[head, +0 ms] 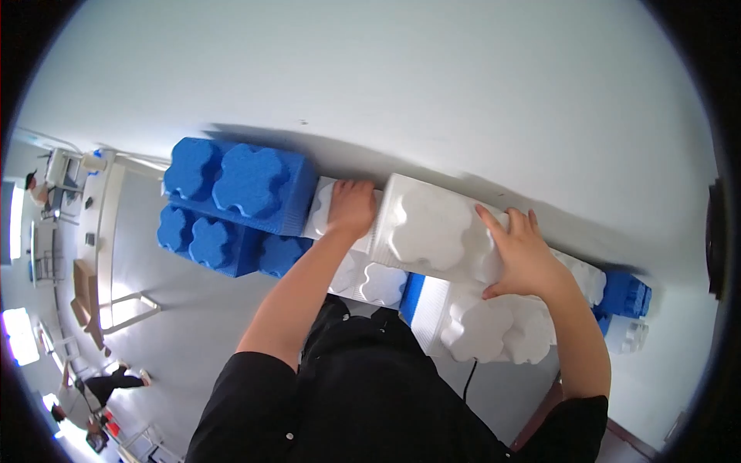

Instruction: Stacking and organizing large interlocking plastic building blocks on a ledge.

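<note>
Large foam building blocks, blue and white with lobed studs, are stacked along a wall. My left hand (352,207) lies with curled fingers on a smaller-looking white block (320,208), between the blue blocks and a large white block; its fingertips are hidden. My right hand (524,254) grasps the right end of the large white block (431,223), its fingers at the far edge and face, its thumb at the near edge. Two blue blocks (249,179) (211,240) are stacked at the left. Nearer my body is another white block (480,330).
A pale wall (405,87) runs behind the stack. More blue blocks (625,294) and white ones stand at the right end. A black cable (469,382) hangs below. At the far left are a long table (104,214), an open cardboard box (85,295) and people.
</note>
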{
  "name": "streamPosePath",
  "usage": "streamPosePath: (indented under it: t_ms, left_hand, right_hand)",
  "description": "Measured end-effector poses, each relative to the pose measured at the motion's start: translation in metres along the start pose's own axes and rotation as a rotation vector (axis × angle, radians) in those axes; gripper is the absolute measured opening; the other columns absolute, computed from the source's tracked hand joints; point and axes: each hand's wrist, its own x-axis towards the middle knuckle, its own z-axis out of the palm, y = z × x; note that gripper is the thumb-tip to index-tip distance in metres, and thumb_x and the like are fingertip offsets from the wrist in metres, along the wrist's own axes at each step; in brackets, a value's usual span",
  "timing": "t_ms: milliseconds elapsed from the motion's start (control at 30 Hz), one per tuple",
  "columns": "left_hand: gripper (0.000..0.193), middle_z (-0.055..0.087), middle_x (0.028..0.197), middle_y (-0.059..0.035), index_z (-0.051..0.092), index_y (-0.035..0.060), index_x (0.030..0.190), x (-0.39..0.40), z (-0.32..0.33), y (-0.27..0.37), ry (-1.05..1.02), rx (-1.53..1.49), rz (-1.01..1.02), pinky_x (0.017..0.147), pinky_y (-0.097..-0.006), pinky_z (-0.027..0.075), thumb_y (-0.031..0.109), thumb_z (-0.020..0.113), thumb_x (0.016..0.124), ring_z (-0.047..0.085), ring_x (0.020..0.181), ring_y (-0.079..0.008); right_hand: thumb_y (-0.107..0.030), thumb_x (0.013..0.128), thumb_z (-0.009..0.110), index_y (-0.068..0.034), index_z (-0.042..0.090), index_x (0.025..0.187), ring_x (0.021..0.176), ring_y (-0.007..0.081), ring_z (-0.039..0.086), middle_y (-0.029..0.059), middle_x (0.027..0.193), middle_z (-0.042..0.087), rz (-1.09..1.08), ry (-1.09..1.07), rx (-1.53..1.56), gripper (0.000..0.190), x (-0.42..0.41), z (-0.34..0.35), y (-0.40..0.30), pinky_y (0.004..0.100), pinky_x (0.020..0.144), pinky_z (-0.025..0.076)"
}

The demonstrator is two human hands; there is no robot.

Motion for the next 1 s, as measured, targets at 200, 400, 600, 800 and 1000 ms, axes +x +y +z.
streamPosePath:
  t_ms: [200, 400, 600, 800, 1000]
  left_hand:
    - [0.025, 0.068, 0.110, -0.0161, 0.065, 0.0057, 0.107, -0.003, 0.006, 0.000, 0.048, -0.018, -0.003, 0.109, -0.0489, 0.034, 0.019, 0.050, 0.093, 0.059, 0.116, -0.0328]
    - [0.024, 0.069, 0.108, -0.0162, 0.065, 0.0058, 0.107, -0.003, 0.000, 0.001, 0.016, -0.031, 0.019, 0.109, -0.0478, 0.034, 0.020, 0.051, 0.093, 0.059, 0.113, -0.0326]
    - [0.026, 0.068, 0.113, -0.0135, 0.063, 0.0055, 0.112, -0.002, -0.005, -0.002, -0.018, -0.039, -0.013, 0.111, -0.0462, 0.033, 0.020, 0.050, 0.095, 0.057, 0.116, -0.0300]
    - [0.026, 0.068, 0.112, -0.0128, 0.063, 0.0066, 0.113, -0.003, -0.004, -0.001, -0.017, 0.011, 0.016, 0.111, -0.0460, 0.033, 0.019, 0.051, 0.094, 0.057, 0.116, -0.0295]
    - [0.024, 0.068, 0.111, -0.0120, 0.063, 0.0071, 0.112, -0.004, -0.003, -0.001, 0.037, -0.001, 0.022, 0.110, -0.0461, 0.033, 0.019, 0.051, 0.095, 0.058, 0.115, -0.0288]
  right_hand:
    - [-0.010, 0.050, 0.085, -0.018, 0.042, 0.143, 0.119, 0.0428, 0.049, 0.0241, 0.126, 0.045, 0.016, -0.013, -0.065, 0.103, 0.002, -0.004, 0.001, 0.0493, 0.106, 0.038]
    - [-0.009, 0.047, 0.085, -0.018, 0.047, 0.138, 0.116, 0.0430, 0.050, 0.0218, 0.124, 0.045, 0.032, -0.033, -0.018, 0.099, 0.004, -0.009, 0.001, 0.0478, 0.103, 0.041]
    - [-0.007, 0.047, 0.084, -0.019, 0.047, 0.138, 0.119, 0.0449, 0.049, 0.0222, 0.130, 0.044, 0.077, 0.010, 0.096, 0.099, -0.001, -0.004, 0.007, 0.0485, 0.105, 0.041]
    - [-0.006, 0.048, 0.085, -0.020, 0.046, 0.141, 0.123, 0.0450, 0.047, 0.0224, 0.134, 0.044, 0.078, 0.017, 0.094, 0.102, -0.003, -0.010, 0.007, 0.0496, 0.108, 0.041]
    - [-0.005, 0.049, 0.084, -0.020, 0.047, 0.141, 0.128, 0.0448, 0.045, 0.0220, 0.139, 0.042, 0.079, 0.042, 0.148, 0.101, -0.009, -0.007, 0.004, 0.0504, 0.109, 0.041]
